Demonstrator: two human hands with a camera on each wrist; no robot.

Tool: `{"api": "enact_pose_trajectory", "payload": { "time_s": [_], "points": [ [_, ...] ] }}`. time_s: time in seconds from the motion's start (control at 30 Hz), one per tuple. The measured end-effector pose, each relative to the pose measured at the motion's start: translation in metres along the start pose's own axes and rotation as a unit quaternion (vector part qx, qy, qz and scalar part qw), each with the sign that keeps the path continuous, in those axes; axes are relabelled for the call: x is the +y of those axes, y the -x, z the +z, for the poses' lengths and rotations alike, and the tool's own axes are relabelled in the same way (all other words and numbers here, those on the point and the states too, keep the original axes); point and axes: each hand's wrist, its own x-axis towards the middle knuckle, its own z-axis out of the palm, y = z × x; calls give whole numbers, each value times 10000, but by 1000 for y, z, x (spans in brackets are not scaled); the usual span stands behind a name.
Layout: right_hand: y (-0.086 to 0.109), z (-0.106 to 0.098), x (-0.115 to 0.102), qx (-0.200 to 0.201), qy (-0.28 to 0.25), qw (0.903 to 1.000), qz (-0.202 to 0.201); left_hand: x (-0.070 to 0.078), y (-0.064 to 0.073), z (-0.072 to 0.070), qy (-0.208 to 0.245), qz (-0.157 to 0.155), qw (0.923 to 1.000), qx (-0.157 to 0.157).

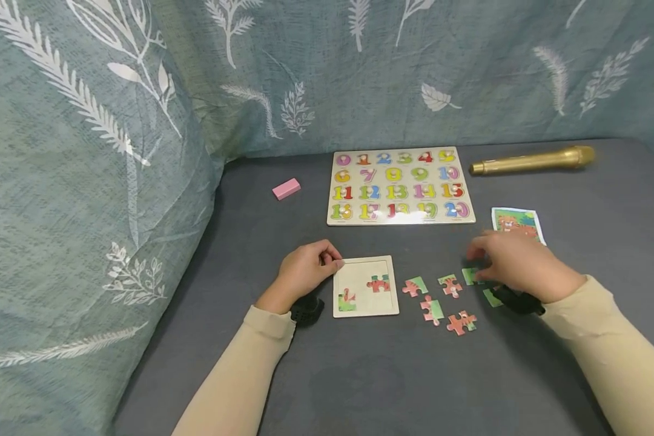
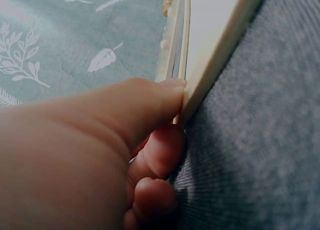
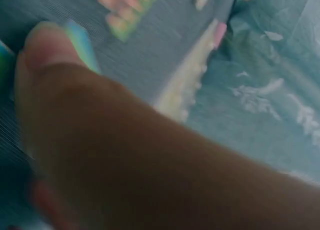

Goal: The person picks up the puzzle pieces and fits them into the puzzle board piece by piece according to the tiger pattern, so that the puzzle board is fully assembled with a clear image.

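Note:
A square wooden puzzle tray [image 1: 366,306] lies on the table, with two picture pieces inside: a red-and-green piece [image 1: 347,301] at lower left and a red piece [image 1: 378,283] at right. My left hand [image 1: 307,266] pinches the tray's upper-left corner, thumb on top in the left wrist view. Right of the tray are several loose jigsaw pieces [image 1: 432,309]. Above the rightmost ones hovers my right hand [image 1: 523,266], its fingers bent down by a green piece [image 1: 470,277]. The right wrist view is blurred, and its fingertips are partly hidden; whether they hold a piece is unclear.
Behind the tray lies a wooden number board [image 1: 401,186]. A pink block [image 1: 286,189] is at back left, a gold microphone-shaped object [image 1: 531,161] at back right. A picture card [image 1: 518,221] lies partly behind my right hand. Patterned cloth [image 1: 327,72] hangs along the back.

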Motion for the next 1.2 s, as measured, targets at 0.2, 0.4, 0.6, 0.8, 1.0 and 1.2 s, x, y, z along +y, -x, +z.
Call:
{"api": "enact_pose_trajectory", "payload": {
  "time_s": [0.2,0.4,0.6,0.8,1.0,1.2],
  "points": [
    [3,14,18,-631,-1165,9911,83,1,-1,0,2,32,10000,18],
    [-14,3,-14,-174,-1489,9872,-543,-3,0,-4,-18,14,10000,40],
    [-52,19,-73,99,-2582,9644,-567,-2,0,-2,25,59,10000,74],
    [-67,44,-86,127,-2546,9669,-80,1,-1,1,47,177,9998,109],
    [-71,55,-88,289,-2154,9761,9,1,-1,0,78,189,9997,107],
    [-72,60,-92,442,-1399,9892,1,1,-1,0,15,127,9999,74]
  ]
}}
